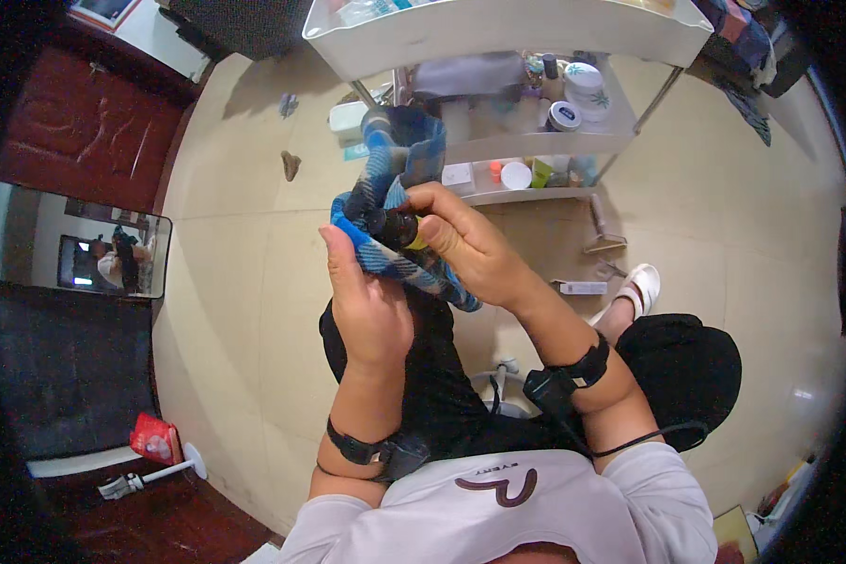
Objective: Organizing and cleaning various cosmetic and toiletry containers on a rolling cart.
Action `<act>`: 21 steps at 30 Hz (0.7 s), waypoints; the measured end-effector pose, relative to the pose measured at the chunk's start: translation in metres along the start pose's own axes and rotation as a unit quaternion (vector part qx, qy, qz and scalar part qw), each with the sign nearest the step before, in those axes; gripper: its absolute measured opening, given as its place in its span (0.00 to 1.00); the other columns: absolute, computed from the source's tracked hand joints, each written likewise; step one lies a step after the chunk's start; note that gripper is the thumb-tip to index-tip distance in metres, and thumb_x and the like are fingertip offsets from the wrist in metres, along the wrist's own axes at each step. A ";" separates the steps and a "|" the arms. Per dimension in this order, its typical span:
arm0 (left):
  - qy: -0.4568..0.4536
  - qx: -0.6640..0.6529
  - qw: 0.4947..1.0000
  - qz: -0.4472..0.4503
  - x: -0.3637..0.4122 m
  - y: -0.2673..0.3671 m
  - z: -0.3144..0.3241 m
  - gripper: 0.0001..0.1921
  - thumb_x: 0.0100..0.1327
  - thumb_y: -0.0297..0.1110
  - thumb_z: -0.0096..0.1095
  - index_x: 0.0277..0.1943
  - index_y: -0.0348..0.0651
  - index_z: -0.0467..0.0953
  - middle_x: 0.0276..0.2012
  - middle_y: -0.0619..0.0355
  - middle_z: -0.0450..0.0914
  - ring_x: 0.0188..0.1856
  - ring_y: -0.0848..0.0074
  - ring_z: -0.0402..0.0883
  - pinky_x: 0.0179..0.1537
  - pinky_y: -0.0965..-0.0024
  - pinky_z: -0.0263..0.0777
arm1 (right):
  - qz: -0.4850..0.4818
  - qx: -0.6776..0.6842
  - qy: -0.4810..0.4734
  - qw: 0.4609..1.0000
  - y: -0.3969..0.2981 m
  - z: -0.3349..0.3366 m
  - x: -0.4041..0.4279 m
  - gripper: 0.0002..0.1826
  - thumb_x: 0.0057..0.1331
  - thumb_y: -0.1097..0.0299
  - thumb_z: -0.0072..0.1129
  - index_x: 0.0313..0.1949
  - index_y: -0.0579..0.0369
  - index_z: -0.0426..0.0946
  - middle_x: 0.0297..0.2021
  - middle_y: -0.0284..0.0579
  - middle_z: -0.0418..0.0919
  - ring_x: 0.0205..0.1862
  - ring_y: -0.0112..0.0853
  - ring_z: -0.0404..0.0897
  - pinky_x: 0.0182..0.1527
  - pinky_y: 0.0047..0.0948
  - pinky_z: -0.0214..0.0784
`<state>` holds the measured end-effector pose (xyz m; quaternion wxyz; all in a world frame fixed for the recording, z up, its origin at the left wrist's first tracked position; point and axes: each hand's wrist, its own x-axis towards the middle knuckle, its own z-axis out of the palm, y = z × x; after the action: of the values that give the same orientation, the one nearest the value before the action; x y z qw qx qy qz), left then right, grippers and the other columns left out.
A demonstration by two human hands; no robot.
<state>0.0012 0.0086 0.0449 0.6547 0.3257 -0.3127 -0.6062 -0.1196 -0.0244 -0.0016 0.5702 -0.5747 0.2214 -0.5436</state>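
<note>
My right hand [476, 243] grips a small dark bottle [397, 229] with a black cap and a yellow label. The bottle points left, tilted against a blue, black and cream plaid cloth [388, 257]. My left hand [370, 303] supports that cloth from below, its thumb raised at the left edge and its fingers hidden behind the fabric. An upper part of the cloth stands up in a loop in front of the shelf cart and looks blurred. Both hands are above my lap, in front of the black trousers [444, 359].
A white tiered cart [507, 42] stands ahead, its lower tiers holding jars [562, 116] and small boxes. A white box [581, 287] lies on the tiled floor near my foot in a white sandal [643, 289]. A mirror [77, 240] and a red packet [156, 440] are at left.
</note>
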 end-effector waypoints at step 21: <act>0.041 0.018 0.997 -0.059 0.005 -0.001 -0.002 0.23 0.74 0.47 0.38 0.53 0.36 0.72 0.47 0.52 0.79 0.49 0.68 0.80 0.50 0.66 0.75 | -0.114 -0.259 0.112 0.952 -0.007 0.021 -0.008 0.22 0.60 0.63 0.62 0.52 0.53 0.70 0.42 0.44 0.72 0.42 0.42 0.75 0.45 0.35 0.70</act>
<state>0.0027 0.0033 0.0430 0.6244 0.3796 -0.2765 -0.6241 -0.1062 -0.0072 0.0071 0.3072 -0.6597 0.3499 -0.5898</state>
